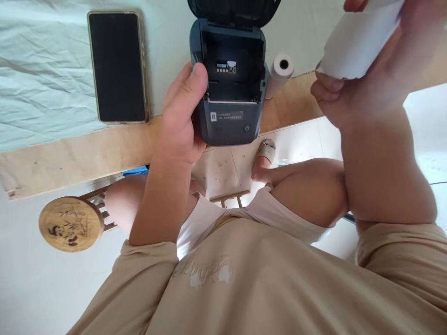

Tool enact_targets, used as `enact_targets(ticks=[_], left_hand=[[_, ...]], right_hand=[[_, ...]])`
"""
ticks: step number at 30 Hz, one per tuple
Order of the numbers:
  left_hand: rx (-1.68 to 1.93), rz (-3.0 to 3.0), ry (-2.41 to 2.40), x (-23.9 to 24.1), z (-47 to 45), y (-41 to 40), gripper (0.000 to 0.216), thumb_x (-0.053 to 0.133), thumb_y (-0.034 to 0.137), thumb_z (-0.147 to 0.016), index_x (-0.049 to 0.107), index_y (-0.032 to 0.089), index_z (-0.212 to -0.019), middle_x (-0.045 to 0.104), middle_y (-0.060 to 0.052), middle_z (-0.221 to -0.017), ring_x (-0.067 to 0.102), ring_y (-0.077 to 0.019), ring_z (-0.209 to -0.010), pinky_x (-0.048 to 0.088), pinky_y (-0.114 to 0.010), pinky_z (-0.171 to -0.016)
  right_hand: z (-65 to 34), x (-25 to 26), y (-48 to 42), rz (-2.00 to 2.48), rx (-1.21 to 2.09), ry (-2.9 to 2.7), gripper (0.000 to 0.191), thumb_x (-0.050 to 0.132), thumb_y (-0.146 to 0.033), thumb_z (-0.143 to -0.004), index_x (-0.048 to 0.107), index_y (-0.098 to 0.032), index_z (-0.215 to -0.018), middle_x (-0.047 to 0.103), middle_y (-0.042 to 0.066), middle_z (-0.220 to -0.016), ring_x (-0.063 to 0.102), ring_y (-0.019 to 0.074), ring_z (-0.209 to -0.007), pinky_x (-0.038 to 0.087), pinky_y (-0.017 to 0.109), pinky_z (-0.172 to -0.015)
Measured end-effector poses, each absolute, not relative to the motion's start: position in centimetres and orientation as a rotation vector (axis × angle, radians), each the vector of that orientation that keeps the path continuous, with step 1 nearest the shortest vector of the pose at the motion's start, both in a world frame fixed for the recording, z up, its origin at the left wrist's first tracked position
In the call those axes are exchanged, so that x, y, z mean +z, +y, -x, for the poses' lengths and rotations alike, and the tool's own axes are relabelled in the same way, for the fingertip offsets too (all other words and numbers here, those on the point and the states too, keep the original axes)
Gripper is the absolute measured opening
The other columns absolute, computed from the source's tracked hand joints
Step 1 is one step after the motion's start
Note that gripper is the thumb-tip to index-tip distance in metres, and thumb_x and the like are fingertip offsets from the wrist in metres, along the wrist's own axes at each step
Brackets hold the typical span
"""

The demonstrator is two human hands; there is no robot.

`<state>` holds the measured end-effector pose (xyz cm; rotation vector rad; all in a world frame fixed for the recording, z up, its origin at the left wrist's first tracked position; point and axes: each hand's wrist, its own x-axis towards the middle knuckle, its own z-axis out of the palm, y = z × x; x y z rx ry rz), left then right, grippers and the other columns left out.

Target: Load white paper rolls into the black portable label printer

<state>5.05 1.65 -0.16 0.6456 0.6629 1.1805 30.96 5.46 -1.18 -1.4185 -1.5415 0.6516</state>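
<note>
A dark blue handheld label printer [232, 123] with a power button and a Bluetooth mark is in my left hand [181, 111], thumb on its left edge. Its black lid [234, 10] is lifted, and no roll shows in the bay inside. Up at the right, my right hand [370, 100], partly blurred, has its fingers curled around a bent piece of white paper [356, 44]. Just right of the printer, a small white paper roll [282, 70] with a dark core hole stands at the table edge.
A phone [118, 67] with a dark screen lies on the pale green cloth [45, 74] to the left. The wooden table edge [91, 153] runs below the cloth. A round wooden stool [71, 223] with a panda picture stands at lower left, and my legs are under the table.
</note>
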Motion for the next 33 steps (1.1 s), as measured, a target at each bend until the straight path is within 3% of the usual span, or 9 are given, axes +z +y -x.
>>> enact_targets(ticks=[4, 11, 14, 17, 21, 24, 26, 29, 33], left_hand=[[1.245, -0.643, 0.705, -0.3, -4.8, 1.7, 0.026, 0.062, 0.045, -0.097, 0.075, 0.024, -0.088, 0.079, -0.004, -0.103, 0.073, -0.0281, -0.107, 0.062, -0.041, -0.092], [1.152, -0.705, 0.799, -1.2, -4.1, 1.7, 0.052, 0.045, 0.065, -0.099, 0.079, 0.027, -0.104, 0.077, -0.006, -0.107, 0.073, -0.0248, -0.095, 0.06, -0.039, -0.08], [1.197, -0.704, 0.898, -1.1, -4.9, 1.6, 0.063, 0.042, 0.078, -0.093, 0.077, 0.026, -0.103, 0.075, -0.009, -0.103, 0.073, -0.0283, -0.091, 0.058, -0.043, -0.077], [1.265, -0.634, 0.964, -0.8, -6.0, 1.6, 0.057, 0.047, 0.076, -0.092, 0.074, 0.025, -0.095, 0.073, -0.008, -0.095, 0.073, -0.03, -0.096, 0.057, -0.045, -0.084], [1.254, -0.635, 0.883, -1.2, -5.4, 1.9, 0.06, 0.047, 0.078, -0.091, 0.075, 0.026, -0.099, 0.073, -0.008, -0.099, 0.074, -0.0316, -0.105, 0.06, -0.047, -0.087], [1.148, -0.674, 0.829, -1.5, -4.0, 2.0, 0.044, 0.054, 0.064, -0.096, 0.078, 0.029, -0.105, 0.075, -0.005, -0.108, 0.074, -0.0252, -0.1, 0.064, -0.043, -0.086], [1.139, -0.656, 0.793, -1.5, -3.5, 2.0, 0.036, 0.056, 0.057, -0.099, 0.078, 0.029, -0.104, 0.076, -0.003, -0.11, 0.073, -0.0224, -0.096, 0.065, -0.039, -0.082], [1.152, -0.642, 0.768, -1.6, -3.4, 1.8, 0.04, 0.056, 0.06, -0.098, 0.079, 0.028, -0.106, 0.077, -0.004, -0.111, 0.073, -0.0243, -0.098, 0.065, -0.04, -0.082], [1.2, -0.642, 0.823, -2.2, -3.3, 1.7, 0.047, 0.057, 0.063, -0.097, 0.077, 0.024, -0.113, 0.076, -0.005, -0.12, 0.071, -0.0255, -0.11, 0.063, -0.04, -0.093]], right_hand=[[-30.5, -1.7, 5.5, 1.284, 0.76, -1.401, 0.069, 0.062, -0.08, -0.062, 0.043, -0.027, -0.101, 0.041, -0.002, -0.073, 0.025, 0.0042, -0.045, 0.016, 0.028, -0.038], [-30.0, -1.3, 6.0, 1.32, 0.389, -1.594, 0.063, 0.063, -0.078, -0.067, 0.039, -0.021, -0.081, 0.044, 0.004, -0.075, 0.04, 0.0105, -0.067, 0.039, 0.033, -0.07], [-30.5, -1.7, 6.5, 1.375, 0.247, -1.664, 0.055, 0.061, -0.072, -0.071, 0.047, -0.022, -0.088, 0.051, 0.007, -0.087, 0.04, 0.0114, -0.073, 0.037, 0.032, -0.072], [-31.5, -2.7, 7.0, 1.489, 0.184, -1.731, 0.043, 0.07, -0.045, -0.069, 0.055, -0.024, -0.104, 0.057, 0.007, -0.101, 0.045, 0.0113, -0.081, 0.038, 0.029, -0.072], [-32.4, -3.3, 7.0, 1.651, 0.218, -1.817, 0.063, 0.08, -0.027, -0.062, 0.056, -0.027, -0.12, 0.064, 0.002, -0.104, 0.047, 0.009, -0.074, 0.04, 0.027, -0.069], [-31.8, -2.3, 5.9, 1.611, 0.216, -1.857, 0.073, 0.078, -0.027, -0.07, 0.047, -0.03, -0.136, 0.062, 0.002, -0.127, 0.063, 0.0137, -0.104, 0.05, 0.031, -0.089], [-30.9, -1.3, 4.8, 1.477, 0.111, -1.823, 0.06, 0.071, -0.031, -0.08, 0.047, -0.028, -0.135, 0.057, 0.002, -0.132, 0.06, 0.0154, -0.122, 0.049, 0.032, -0.097], [-29.4, -0.7, 3.4, 1.251, 0.058, -1.815, 0.037, 0.055, -0.04, -0.093, 0.052, -0.024, -0.127, 0.057, 0.005, -0.112, 0.06, 0.0095, -0.097, 0.046, 0.025, -0.077], [-27.9, -1.2, 2.7, 1.251, 0.14, -1.99, 0.041, 0.058, -0.037, -0.092, 0.054, -0.024, -0.13, 0.059, 0.008, -0.113, 0.051, 0.0055, -0.075, 0.047, 0.022, -0.065]])
